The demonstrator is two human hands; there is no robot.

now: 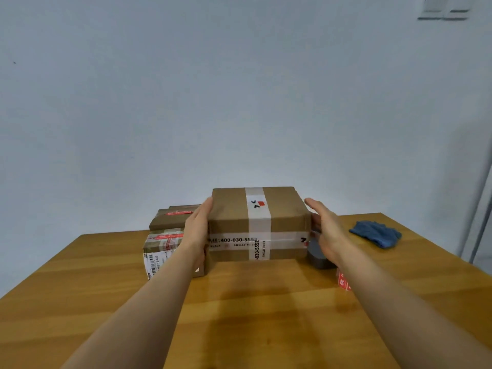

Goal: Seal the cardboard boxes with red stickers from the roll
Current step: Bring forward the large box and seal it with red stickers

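Centre box (257, 225), brown cardboard crossed by white printed tape, sits between the two hands on the wooden table (253, 315). Left hand (198, 227): fingers straight, flat against the box's left side, nothing gripped. Right hand (323, 227): fingers straight and relaxed, just beside the box's right side; contact cannot be confirmed. No red sticker is visible on the faces of this box that show, so it is judged unsealed.

Beyond and outboard of the left hand, two stacked boxes: upper box (173, 218) and lower box (165, 249). Each carries a red sticker strip, judged done.

Sticker roll (342, 282): a red edge shows under the right forearm, next to a dark grey object (318, 257) below the right palm. Blue cloth (376, 234) lies well outboard of the right hand.

Remaining: peel a sticker and apply it to the centre box.
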